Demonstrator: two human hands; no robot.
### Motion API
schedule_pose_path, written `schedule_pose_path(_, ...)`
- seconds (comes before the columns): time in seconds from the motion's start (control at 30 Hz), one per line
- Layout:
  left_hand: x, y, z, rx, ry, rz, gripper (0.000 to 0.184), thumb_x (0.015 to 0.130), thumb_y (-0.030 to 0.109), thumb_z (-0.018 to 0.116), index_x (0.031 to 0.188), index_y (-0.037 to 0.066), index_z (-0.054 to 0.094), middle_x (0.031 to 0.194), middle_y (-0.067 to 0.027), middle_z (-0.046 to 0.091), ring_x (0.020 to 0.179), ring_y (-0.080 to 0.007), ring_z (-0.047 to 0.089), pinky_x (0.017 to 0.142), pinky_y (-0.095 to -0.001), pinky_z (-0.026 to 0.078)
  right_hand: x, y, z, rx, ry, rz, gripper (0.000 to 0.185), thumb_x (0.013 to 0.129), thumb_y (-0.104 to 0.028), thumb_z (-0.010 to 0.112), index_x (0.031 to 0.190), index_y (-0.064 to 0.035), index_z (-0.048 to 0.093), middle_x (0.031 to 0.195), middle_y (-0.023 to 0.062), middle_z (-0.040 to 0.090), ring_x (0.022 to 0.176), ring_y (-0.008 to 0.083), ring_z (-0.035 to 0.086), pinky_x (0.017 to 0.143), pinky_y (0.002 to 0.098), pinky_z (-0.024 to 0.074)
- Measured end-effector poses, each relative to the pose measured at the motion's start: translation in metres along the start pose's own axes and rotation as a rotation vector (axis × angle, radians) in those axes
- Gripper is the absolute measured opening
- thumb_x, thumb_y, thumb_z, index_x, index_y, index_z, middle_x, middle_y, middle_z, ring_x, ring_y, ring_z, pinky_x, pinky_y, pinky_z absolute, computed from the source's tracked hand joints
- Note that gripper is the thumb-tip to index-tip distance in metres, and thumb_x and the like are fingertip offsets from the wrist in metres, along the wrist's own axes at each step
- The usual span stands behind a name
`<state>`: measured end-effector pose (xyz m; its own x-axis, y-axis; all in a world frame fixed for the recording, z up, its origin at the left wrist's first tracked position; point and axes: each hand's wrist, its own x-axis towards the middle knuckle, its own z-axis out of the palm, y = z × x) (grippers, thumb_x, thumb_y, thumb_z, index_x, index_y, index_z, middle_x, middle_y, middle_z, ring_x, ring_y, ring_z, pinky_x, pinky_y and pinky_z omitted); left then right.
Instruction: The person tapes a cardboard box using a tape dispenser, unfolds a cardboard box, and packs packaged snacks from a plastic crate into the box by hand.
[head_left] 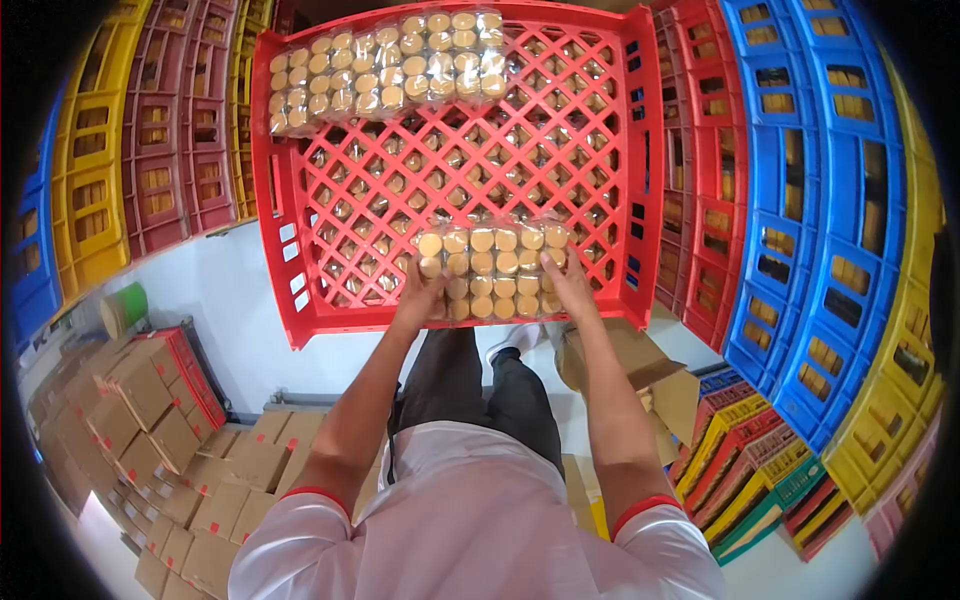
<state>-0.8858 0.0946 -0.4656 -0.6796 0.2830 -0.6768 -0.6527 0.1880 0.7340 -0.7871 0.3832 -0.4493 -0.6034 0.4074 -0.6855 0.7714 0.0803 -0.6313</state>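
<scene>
A red plastic crate [640, 270] with a lattice floor lies in front of me. At its near edge my left hand [424, 292] and my right hand [569, 282] press from both sides on a row of clear-wrapped packs of round tan pieces [493, 272]. Fingers of each hand curl round the outer ends of that row, the thumbs along its sides. More such wrapped packs [388, 66] lie together in the crate's far left part. Through the lattice, more round tan pieces show below. The undersides of the held packs are hidden.
Stacked yellow crates [92, 190] and pink crates stand on the left, blue crates [775, 200] and red crates on the right. Cardboard boxes [140, 385] are piled at lower left. An open carton [640, 365] stands near my right arm.
</scene>
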Motion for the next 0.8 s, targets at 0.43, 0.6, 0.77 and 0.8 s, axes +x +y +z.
schedule_pose_path(0.43, -0.145, 0.112, 0.078, 0.024, -0.121, 0.446, 0.077, 0.097, 0.014, 0.067, 0.162, 0.002, 0.028, 0.146, -0.0155, 0.051, 0.134, -0.0250, 0.051, 0.112, -0.0389, 0.043, -0.201, -0.035, -0.049, 0.289, 0.521, -0.438, 0.062, 0.095, -0.026, 0.074, 0.142, 0.0034, 0.047, 0.128, 0.0223, 0.064, 0.119, 0.0383, 0.064, 0.104, 0.0452, 0.0487)
schedule_pose_path(0.6, -0.232, 0.129, 0.167, 0.417, -0.446, 0.849, 0.080, 0.095, 0.015, 0.066, 0.160, -0.007, 0.027, 0.161, -0.0247, 0.039, 0.149, -0.0325, 0.042, 0.120, -0.0435, 0.036, -0.341, 0.099, -0.082, 0.921, 0.750, -0.271, 0.048, 0.102, -0.026, 0.065, 0.139, -0.0003, 0.046, 0.127, 0.0105, 0.058, 0.118, 0.0223, 0.058, 0.103, 0.0394, 0.0474)
schedule_pose_path(0.77, -0.284, 0.083, 0.313, 0.564, -0.795, 0.842, 0.089, 0.088, 0.019, 0.073, 0.163, 0.002, 0.029, 0.168, -0.0231, 0.035, 0.153, -0.0441, 0.037, 0.124, -0.0483, 0.032, -0.405, 0.138, -0.135, 0.800, 1.286, -0.338, 0.052, 0.104, -0.027, 0.063, 0.144, -0.0018, 0.041, 0.137, 0.0129, 0.054, 0.124, 0.0232, 0.054, 0.109, 0.0395, 0.0429)
schedule_pose_path(0.8, -0.283, 0.062, 0.332, 0.610, -0.856, 0.681, 0.091, 0.087, 0.022, 0.075, 0.164, 0.007, 0.029, 0.169, -0.0206, 0.034, 0.154, -0.0456, 0.034, 0.125, -0.0490, 0.031, -0.412, 0.152, -0.139, 0.891, 1.277, -0.205, 0.054, 0.105, -0.025, 0.062, 0.148, -0.0019, 0.039, 0.141, 0.0136, 0.052, 0.128, 0.0237, 0.053, 0.111, 0.0392, 0.0421)
